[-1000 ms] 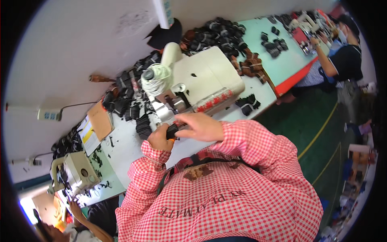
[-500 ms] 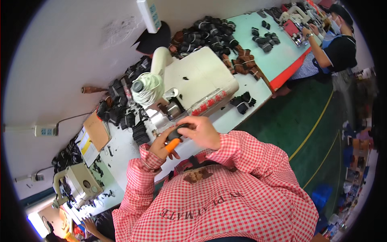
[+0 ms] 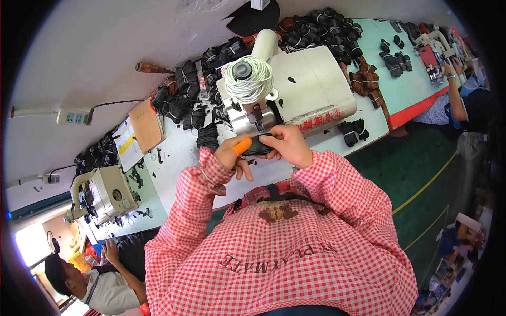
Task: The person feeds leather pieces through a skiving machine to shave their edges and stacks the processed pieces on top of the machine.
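Between my two hands is a flat black piece (image 3: 258, 147), leather-like, right in front of the machine's metal head (image 3: 243, 124). My left hand (image 3: 227, 156) grips its left end and wears an orange finger cover (image 3: 242, 146); its lower fingers hang below the piece. From the other side, my right hand (image 3: 294, 146) pinches the piece with thumb and fingers. The cream machine (image 3: 316, 73) stands just beyond, with white cord (image 3: 252, 87) wound round its post. Whether the piece touches the metal head is hidden by my hands.
Tied bundles of black pieces (image 3: 311, 31) and brown pieces (image 3: 363, 81) line the white table (image 3: 182, 195). A clipboard (image 3: 146, 126) and a second machine (image 3: 108, 192) are to the left. One co-worker (image 3: 113, 287) sits at lower left, another (image 3: 469, 108) at far right.
The view has shifted, so the table and machine appear farther right. The black piece has turned from tilted to nearly level, close to the metal head, still in both hands.
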{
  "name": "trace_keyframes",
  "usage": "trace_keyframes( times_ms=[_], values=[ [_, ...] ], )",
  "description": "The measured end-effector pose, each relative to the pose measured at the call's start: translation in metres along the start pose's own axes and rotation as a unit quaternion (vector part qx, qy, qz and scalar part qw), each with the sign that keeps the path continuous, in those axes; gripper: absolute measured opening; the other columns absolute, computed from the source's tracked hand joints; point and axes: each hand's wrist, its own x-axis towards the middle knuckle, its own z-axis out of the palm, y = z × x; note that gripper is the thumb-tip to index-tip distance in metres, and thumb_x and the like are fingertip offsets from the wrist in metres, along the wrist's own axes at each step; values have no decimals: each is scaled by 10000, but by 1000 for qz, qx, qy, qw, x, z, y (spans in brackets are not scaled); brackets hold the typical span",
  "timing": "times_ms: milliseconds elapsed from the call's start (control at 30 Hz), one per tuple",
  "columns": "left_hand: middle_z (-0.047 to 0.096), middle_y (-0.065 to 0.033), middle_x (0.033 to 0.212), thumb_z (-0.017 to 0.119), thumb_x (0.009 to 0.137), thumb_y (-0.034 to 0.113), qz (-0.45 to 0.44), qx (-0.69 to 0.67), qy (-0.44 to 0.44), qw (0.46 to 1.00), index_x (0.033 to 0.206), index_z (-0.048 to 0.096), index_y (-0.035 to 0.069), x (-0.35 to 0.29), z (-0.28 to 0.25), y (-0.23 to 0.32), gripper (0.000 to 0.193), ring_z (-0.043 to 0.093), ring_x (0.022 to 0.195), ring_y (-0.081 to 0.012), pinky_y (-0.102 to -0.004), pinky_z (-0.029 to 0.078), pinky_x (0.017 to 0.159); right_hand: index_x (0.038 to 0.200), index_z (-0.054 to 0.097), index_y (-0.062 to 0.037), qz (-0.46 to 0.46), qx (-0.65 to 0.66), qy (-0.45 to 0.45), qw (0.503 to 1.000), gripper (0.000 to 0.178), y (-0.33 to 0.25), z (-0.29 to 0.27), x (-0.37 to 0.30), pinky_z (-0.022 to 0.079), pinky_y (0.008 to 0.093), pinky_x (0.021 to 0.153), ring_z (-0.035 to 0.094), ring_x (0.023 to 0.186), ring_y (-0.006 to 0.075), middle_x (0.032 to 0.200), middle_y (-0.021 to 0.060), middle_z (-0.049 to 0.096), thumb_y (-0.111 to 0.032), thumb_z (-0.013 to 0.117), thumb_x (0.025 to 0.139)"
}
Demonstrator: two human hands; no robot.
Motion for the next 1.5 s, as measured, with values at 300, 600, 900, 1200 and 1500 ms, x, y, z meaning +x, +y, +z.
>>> trace_keyframes(
  times_ms=[300,600,900,1200,1500],
  values=[
    [667,-168,732,345,925,168,-130,178,94,971,1140,520,-33,20,-34,42,343,603,416,-224,-257,432,308,854,635,48,-190,-229,40,954,174,-12,-32,22,481,266,524,622,554,146,655,110,639,-116,641,798],
    [663,-207,766,329,885,100,-155,177,42,971,1105,527,-61,29,-37,43,336,593,408,-209,-259,447,321,840,608,47,-230,-354,30,906,218,-19,-33,34,490,319,579,620,582,254,679,156,626,-128,673,727],
    [669,-190,796,347,948,220,-169,103,43,979,1233,429,27,36,-28,39,353,609,434,-227,-258,409,293,842,623,24,-237,-410,41,880,183,-13,-30,39,482,315,622,634,660,240,731,153,639,-107,669,723],
    [644,-226,801,384,947,201,-139,55,57,987,1237,418,-16,39,-17,29,363,641,509,-261,-274,448,325,833,640,-2,-315,-385,1,867,145,-14,-42,35,477,361,641,614,699,324,774,157,630,-95,639,721],
    [664,-177,759,388,942,187,-93,176,98,975,1147,499,-35,39,-12,30,322,630,496,-214,-258,466,363,850,637,-7,-257,-326,-43,909,160,-14,-52,29,479,376,673,609,719,335,786,159,632,-112,639,730]
  ],
)
